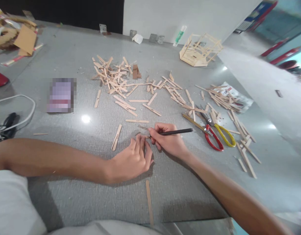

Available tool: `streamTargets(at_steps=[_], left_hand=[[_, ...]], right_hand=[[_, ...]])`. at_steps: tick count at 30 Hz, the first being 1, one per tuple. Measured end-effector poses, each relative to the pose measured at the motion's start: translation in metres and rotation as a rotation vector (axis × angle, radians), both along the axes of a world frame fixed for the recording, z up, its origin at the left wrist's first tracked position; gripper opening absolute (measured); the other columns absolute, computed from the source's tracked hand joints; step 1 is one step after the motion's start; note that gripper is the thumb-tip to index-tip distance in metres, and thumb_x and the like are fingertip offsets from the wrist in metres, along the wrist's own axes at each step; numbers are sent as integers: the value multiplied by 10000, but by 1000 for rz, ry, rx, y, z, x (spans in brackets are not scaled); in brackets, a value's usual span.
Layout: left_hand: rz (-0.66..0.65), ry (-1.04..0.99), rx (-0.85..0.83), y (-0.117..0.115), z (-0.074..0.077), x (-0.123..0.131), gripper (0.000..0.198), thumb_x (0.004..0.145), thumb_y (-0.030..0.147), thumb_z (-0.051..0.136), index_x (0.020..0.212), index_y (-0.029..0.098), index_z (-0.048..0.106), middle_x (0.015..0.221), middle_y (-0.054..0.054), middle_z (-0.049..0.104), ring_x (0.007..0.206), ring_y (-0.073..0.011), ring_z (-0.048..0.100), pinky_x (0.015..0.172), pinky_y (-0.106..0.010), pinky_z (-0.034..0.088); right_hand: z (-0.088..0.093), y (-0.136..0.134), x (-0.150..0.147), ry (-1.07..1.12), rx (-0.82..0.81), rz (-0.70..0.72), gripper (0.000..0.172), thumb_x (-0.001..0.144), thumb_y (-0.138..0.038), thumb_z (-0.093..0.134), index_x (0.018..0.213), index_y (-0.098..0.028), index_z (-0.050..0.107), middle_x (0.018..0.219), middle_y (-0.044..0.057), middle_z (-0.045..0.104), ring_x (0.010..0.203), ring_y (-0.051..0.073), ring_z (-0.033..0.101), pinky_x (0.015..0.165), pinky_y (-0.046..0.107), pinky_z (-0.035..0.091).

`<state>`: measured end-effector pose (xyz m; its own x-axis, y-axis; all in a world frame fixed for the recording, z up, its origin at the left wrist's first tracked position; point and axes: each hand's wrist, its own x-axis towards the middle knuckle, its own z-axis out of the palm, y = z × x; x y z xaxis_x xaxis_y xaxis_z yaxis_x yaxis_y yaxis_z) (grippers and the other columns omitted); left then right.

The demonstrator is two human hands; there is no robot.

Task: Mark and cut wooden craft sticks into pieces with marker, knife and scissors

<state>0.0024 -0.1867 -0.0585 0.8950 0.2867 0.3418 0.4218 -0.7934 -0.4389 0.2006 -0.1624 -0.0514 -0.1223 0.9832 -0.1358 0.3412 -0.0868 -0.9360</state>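
My right hand [166, 140] is closed round a thin black pencil [180, 132], its tip pointing left at a small wooden stick [143, 128] on the grey table [67, 195]. Just left of it, my left hand [132, 160] lies on the table with its fingers together and stretched out, pressing down beside the pencil tip; whatever lies under the fingers is hidden. Loose flat wooden sticks lie around both hands, one [116, 137] to the left and one [149, 202] near the front edge.
A heap of wooden sticks [113, 76] spreads across the middle, and more sticks [222, 96] lie on a plastic packet at the right. Red and yellow scissors [217, 133] sit right of my hand. A stick-built frame [200, 49] stands at the back. Cables [10, 117] lie left.
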Motion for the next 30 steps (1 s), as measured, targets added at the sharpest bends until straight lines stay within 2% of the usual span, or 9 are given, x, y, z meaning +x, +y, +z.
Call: streamTargets(at_steps=[11, 20, 30], left_hand=[[3, -9, 3, 0, 1, 0, 471, 1077, 331, 449, 1161, -52, 711, 1089, -282, 766, 1043, -341, 776, 868, -401, 586], [9, -25, 9, 0, -2, 1, 484, 1068, 356, 460, 1144, -47, 718, 1090, -276, 769, 1049, -341, 775, 866, -393, 589], [2, 12, 9, -1, 2, 0, 484, 1081, 334, 427, 1167, -47, 711, 1092, -262, 773, 1051, -340, 775, 865, -385, 602]], right_hand=[[1, -2, -1, -22, 26, -12, 502, 933, -523, 694, 590, -218, 491, 463, -47, 552, 331, 66, 451, 362, 223, 322], [4, -3, 0, -126, 73, 15, 482, 981, -418, 632, 566, -220, 487, 418, -41, 534, 349, 81, 468, 415, 234, 374], [-4, -2, 1, 8, 24, 1, 494, 957, -518, 663, 603, -215, 498, 482, -32, 590, 332, 67, 478, 385, 218, 374]])
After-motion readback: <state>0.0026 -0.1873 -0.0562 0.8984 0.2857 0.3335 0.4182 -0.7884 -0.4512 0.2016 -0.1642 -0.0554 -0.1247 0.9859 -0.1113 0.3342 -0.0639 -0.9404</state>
